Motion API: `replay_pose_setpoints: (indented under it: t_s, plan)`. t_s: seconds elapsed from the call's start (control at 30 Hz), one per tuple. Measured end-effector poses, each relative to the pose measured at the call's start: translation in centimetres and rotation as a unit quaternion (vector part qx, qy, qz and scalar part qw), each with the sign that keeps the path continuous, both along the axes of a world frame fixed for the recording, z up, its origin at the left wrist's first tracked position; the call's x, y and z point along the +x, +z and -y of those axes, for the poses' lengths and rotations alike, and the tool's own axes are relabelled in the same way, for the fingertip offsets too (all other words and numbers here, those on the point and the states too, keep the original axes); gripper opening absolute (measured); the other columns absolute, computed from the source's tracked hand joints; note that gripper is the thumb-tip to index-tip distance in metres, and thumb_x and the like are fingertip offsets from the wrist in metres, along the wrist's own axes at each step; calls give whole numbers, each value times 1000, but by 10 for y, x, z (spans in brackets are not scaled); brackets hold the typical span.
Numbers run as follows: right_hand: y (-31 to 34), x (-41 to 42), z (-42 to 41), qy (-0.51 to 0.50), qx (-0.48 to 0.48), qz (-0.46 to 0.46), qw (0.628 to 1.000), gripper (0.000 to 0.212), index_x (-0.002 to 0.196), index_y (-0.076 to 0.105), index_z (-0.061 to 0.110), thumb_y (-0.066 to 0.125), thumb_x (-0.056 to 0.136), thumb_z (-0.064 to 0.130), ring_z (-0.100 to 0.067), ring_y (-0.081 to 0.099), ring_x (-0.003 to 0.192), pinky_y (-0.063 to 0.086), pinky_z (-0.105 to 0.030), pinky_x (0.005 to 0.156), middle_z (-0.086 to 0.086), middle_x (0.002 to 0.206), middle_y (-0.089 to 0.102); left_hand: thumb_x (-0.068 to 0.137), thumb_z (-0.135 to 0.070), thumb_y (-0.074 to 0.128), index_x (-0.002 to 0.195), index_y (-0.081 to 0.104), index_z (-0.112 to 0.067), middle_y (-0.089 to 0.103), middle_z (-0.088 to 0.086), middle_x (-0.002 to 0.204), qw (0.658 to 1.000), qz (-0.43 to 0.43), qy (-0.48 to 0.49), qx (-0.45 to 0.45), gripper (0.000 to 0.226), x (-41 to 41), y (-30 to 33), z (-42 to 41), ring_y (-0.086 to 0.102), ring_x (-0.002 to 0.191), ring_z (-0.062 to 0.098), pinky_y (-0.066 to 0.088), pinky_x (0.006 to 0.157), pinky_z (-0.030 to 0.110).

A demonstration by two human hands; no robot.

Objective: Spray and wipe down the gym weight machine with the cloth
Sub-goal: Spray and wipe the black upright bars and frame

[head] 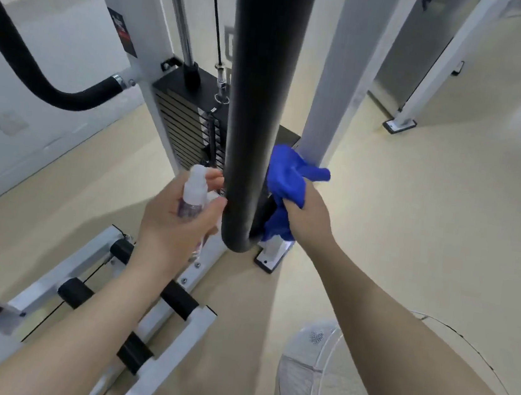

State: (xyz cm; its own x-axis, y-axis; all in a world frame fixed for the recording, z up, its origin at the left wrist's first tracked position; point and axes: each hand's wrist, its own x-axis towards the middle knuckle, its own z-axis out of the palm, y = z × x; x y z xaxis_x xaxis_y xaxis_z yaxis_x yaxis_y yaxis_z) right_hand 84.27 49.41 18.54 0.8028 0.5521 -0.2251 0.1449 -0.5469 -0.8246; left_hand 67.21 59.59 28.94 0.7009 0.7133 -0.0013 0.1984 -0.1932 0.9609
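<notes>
Mid-task, by my read: your left hand (174, 219) grips the spray bottle (194, 195) just left of the black padded bar (253, 104); your right hand (307, 216) clutches the blue cloth (287, 181) against the bar's right. Weight stack (182, 125) behind the bar probably still to wipe.

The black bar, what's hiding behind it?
Behind the black bar you can see part of the weight stack and some of the blue cloth in the right hand. The bar covers the rest of both.
</notes>
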Motion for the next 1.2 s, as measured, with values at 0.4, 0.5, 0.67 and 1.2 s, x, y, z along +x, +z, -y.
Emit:
replay_pose_setpoints:
  t_s: [0.4, 0.5, 0.67, 1.2]
  plan:
    - [-22, -47, -3, 182, 119, 41, 975, 37, 115, 58, 26, 34, 87, 28, -17, 41, 126, 15, -38, 115, 6, 123, 56, 74, -6, 72, 77, 56, -38, 63, -28, 62, 997, -59, -31, 40, 36, 4, -2, 1, 60, 59, -5, 43, 49, 5]
    - [-35, -3, -14, 288, -87, 283, 910, 37, 125, 53, 15, 46, 92, 30, -20, 18, 142, -9, -34, 114, 0, 134, 52, 74, -7, 73, 76, 55, -37, 62, -28, 60, 997, -53, -34, 42, 34, 6, -1, -1, 60, 57, -4, 42, 45, 6]
    - [-22, 6, -19, 180, -125, 339, 915, 30, 116, 58, 18, 43, 94, 32, -22, 17, 142, -7, -35, 114, 3, 124, 56, 75, -12, 74, 76, 55, -38, 62, -25, 57, 997, -56, -39, 30, 32, 9, 0, -1, 60, 54, -2, 44, 45, 7]
    - [66, -104, 1, -67, 216, -362, 905, 13, 82, 46, 19, 42, 91, 27, -10, 47, 68, 41, -22, 68, -1, 74, 50, 86, -15, 60, 102, 59, -34, 63, -14, 83, 998, -26, 59, 7, 24, -8, 11, 6, 56, 53, 8, 51, 54, 21]
